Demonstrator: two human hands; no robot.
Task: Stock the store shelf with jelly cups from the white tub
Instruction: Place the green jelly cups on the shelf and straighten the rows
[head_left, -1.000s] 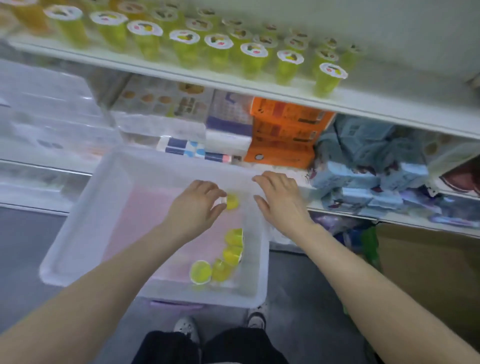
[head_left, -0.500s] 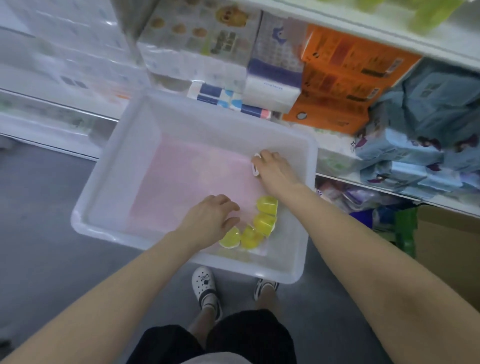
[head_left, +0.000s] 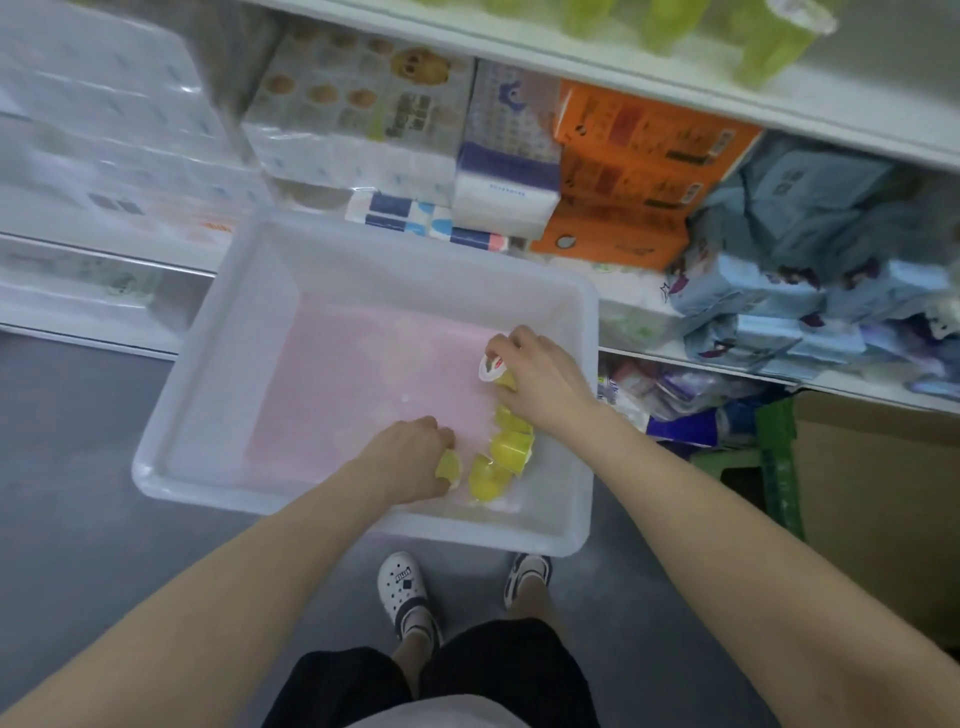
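The white tub (head_left: 218, 364) with a pink bottom sits in front of the shelves. Both hands reach into its near right corner. My left hand (head_left: 410, 460) grips a yellow jelly cup (head_left: 449, 465) lying on the tub floor. My right hand (head_left: 540, 379) holds another jelly cup (head_left: 493, 371) with its white lid facing left. Three loose yellow cups (head_left: 506, 449) lie between the hands. Green jelly cups (head_left: 769, 47) stand on the top shelf (head_left: 623, 73), blurred at the frame's upper edge.
The middle shelf holds tissue packs (head_left: 358, 119), orange boxes (head_left: 634, 171) and blue packets (head_left: 800, 260). A cardboard box (head_left: 883, 493) and a green stool (head_left: 769, 457) stand at the right. My feet in white clogs (head_left: 405, 587) are on the grey floor under the tub.
The view tilted down from the top shelf to the tub. My left hand dropped to the near cups and closed round one. My right hand reached in and picked up a cup.
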